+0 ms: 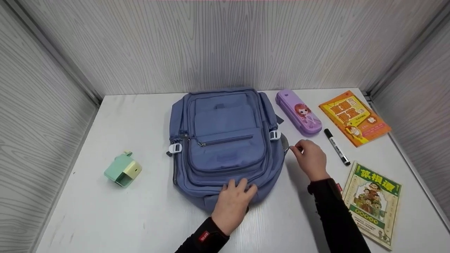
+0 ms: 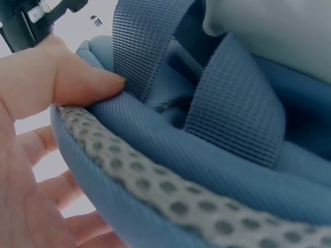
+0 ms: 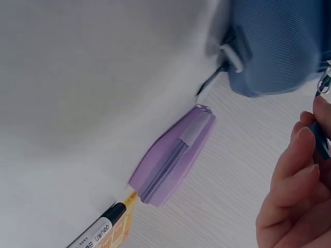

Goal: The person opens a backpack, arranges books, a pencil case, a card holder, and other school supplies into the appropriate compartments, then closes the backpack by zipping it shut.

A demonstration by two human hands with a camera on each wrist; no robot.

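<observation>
A blue backpack (image 1: 226, 153) lies on the white table, its front pockets facing up. My left hand (image 1: 232, 205) grips the backpack's near edge, fingers over the top. In the left wrist view the thumb presses beside a webbing strap (image 2: 235, 103) and a strip of pale mesh (image 2: 155, 178), with the fingers on the other side. At the backpack's right side, my right hand (image 1: 311, 160) pinches a zipper pull (image 3: 319, 137) between thumb and fingers. Part of that pull is hidden by the fingers.
Right of the backpack lie a purple pencil case (image 1: 299, 112), an orange book (image 1: 355, 117), a black-and-white marker (image 1: 336, 147) and a green-and-cream book (image 1: 372, 203). A mint-green pencil sharpener (image 1: 123, 169) stands at the left. Pale wood-grain panels (image 1: 225, 45) enclose the back and sides.
</observation>
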